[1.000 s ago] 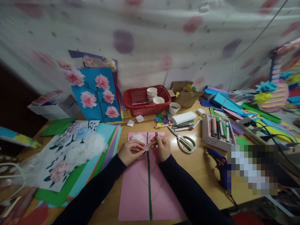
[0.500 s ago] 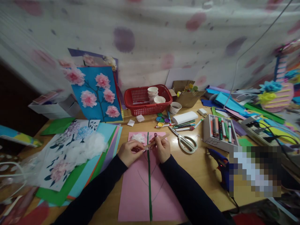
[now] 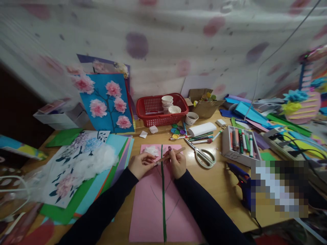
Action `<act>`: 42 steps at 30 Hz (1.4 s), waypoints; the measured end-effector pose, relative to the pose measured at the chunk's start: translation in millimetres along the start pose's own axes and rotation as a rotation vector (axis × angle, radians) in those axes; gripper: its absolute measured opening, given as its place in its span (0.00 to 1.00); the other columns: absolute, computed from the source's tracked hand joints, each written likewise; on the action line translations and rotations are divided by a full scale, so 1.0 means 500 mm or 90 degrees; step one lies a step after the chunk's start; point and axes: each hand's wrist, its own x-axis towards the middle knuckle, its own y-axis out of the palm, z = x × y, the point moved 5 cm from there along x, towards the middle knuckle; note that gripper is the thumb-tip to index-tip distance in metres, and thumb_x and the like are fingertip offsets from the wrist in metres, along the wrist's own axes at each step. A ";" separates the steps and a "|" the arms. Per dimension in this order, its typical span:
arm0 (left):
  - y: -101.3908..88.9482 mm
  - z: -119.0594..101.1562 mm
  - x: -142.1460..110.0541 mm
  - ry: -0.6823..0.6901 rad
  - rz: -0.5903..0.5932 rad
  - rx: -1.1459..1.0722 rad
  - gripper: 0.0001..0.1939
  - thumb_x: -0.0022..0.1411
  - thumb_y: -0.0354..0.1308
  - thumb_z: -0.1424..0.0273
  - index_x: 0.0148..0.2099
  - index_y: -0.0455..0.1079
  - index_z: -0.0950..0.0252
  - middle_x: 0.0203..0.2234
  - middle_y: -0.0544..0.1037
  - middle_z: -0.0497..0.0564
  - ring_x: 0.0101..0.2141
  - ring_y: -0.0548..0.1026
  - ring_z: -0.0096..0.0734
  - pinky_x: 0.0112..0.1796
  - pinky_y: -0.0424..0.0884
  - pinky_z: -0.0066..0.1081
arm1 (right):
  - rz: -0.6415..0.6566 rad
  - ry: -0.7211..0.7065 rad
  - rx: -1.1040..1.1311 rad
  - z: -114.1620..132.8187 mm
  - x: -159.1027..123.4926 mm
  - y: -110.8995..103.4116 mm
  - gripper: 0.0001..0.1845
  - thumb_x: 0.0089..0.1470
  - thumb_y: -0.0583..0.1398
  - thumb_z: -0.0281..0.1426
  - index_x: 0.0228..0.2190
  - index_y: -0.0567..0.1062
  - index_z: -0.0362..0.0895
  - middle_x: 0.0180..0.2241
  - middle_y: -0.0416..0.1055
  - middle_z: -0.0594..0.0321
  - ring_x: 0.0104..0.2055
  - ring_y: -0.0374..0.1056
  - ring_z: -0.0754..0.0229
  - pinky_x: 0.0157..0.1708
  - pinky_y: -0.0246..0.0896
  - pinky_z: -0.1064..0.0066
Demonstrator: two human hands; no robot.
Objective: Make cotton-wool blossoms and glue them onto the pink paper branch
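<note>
Over the upper part of a pink sheet (image 3: 145,217), my right hand (image 3: 177,164) grips a flat wooden craft stick (image 3: 180,150), which slants down to the left. My left hand (image 3: 141,164) is closed in a pinch at the stick's lower left end; anything small between those fingertips is hidden. A green stem strip (image 3: 164,200) runs down the middle of the sheet, with thin pencilled branch lines on both sides. Just behind my left fingers, a white fluffy flower (image 3: 151,150) lies near the sheet's top left corner.
Scissors (image 3: 205,159) lie right of the sheet, near a blue glue gun (image 3: 241,180) and a box of markers (image 3: 240,156). A red basket (image 3: 163,119) with paper cups stands behind. Left are coloured papers (image 3: 61,211), white tissue (image 3: 98,161) and a blue flower picture (image 3: 98,92).
The view has shifted slightly. Both hands stay over the same spot, the stick still between them; the left fingertips have moved a little left along its end.
</note>
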 end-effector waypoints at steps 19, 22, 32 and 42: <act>0.014 -0.007 -0.004 -0.038 0.153 -0.180 0.26 0.40 0.67 0.72 0.44 0.67 0.66 0.25 0.74 0.45 0.31 0.75 0.28 0.36 0.69 0.29 | -0.126 0.094 0.083 -0.015 0.014 -0.019 0.26 0.47 0.56 0.52 0.15 0.69 0.43 0.08 0.58 0.69 0.11 0.53 0.68 0.13 0.47 0.75; 0.016 -0.005 -0.004 -0.031 0.154 -0.173 0.25 0.41 0.65 0.73 0.44 0.66 0.66 0.27 0.74 0.47 0.32 0.75 0.28 0.37 0.69 0.29 | -0.125 0.100 0.076 -0.018 0.014 -0.021 0.25 0.48 0.56 0.50 0.16 0.69 0.43 0.08 0.59 0.69 0.11 0.54 0.68 0.13 0.48 0.75; 0.028 0.004 -0.004 -0.029 0.111 -0.201 0.25 0.41 0.60 0.80 0.46 0.63 0.68 0.30 0.75 0.48 0.29 0.76 0.25 0.36 0.71 0.29 | -0.103 0.113 0.080 -0.022 0.006 -0.013 0.23 0.47 0.57 0.49 0.16 0.70 0.42 0.08 0.60 0.68 0.10 0.55 0.67 0.12 0.47 0.75; 0.022 -0.006 -0.001 -0.060 0.113 -0.276 0.25 0.39 0.67 0.72 0.43 0.65 0.67 0.30 0.76 0.50 0.33 0.76 0.30 0.35 0.69 0.29 | -0.113 0.098 0.097 -0.021 0.008 -0.015 0.25 0.45 0.58 0.52 0.18 0.71 0.42 0.10 0.63 0.66 0.11 0.57 0.67 0.12 0.50 0.75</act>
